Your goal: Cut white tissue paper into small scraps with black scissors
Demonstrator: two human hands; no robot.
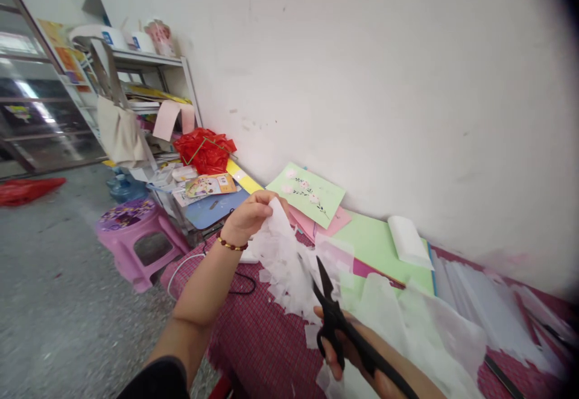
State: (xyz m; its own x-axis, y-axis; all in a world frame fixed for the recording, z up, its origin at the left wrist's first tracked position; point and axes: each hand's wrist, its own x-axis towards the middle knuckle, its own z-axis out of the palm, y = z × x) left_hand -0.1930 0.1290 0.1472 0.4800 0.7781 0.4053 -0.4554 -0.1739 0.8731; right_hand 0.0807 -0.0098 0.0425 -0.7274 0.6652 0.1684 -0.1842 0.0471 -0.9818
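Observation:
Between thumb and fingers, my left hand pinches the upper end of a white sheet of thin paper, which hangs over the table. My right hand grips black scissors by their handles. Their blades stand apart and point up toward the held paper, close to its right side; whether they touch it I cannot tell. Beneath the sheet lies a pile of small cut white pieces. More translucent white paper spreads under and to the right of my right hand.
A red checked cloth covers the table. Along the wall lie a green flower-painted card, green sheets and a folded white paper stack. To the left stand a pink stool, a shelf and a red plastic bag.

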